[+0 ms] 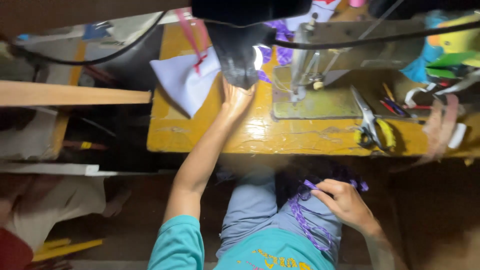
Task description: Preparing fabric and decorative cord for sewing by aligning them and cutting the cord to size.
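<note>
My left hand (236,98) reaches across the yellow wooden table (260,135) and grips the lower edge of a dark grey cloth (240,60) lying left of the sewing machine (320,55). A white cloth (182,80) with pink ribbon lies just left of that hand. Down at my lap, my right hand (345,202) holds a purple patterned strip of trim (306,220) that trails over my grey trousers. More purple fabric (280,37) shows behind the machine's needle area.
Yellow-handled scissors (372,130) lie on the table right of the machine's base plate (320,102), with pens (392,102) beside them. Bright green and yellow cloth (450,50) is piled at the far right. A wooden plank (75,94) juts in from the left.
</note>
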